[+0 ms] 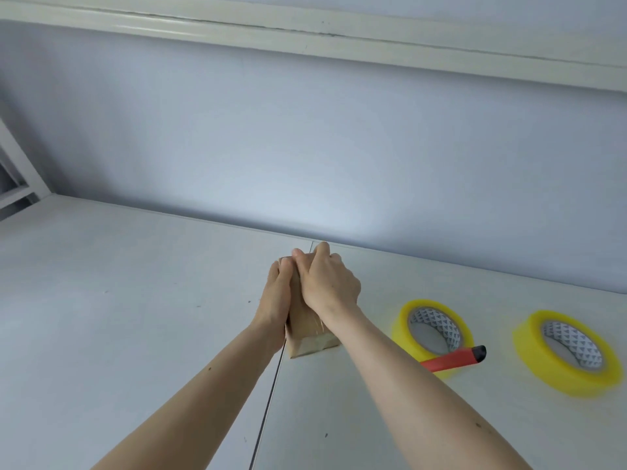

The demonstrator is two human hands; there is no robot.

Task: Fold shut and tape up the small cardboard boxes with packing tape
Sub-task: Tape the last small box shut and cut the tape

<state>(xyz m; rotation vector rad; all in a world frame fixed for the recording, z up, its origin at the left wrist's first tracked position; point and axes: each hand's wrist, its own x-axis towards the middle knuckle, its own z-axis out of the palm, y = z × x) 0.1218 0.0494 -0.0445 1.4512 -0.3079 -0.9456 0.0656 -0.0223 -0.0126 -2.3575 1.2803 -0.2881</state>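
A small brown cardboard box stands on the white table, near the seam between two tabletops. My left hand lies along its left side, fingers reaching to the far top edge. My right hand grips the box from above, fingers curled over its top and far end. Most of the box is hidden under my hands. Two yellow rolls of packing tape lie flat to the right: the near roll and the far-right roll.
A red utility knife with a black tip lies against the near tape roll. A pale wall rises just behind the table's back edge. A dark seam runs between the tabletops.
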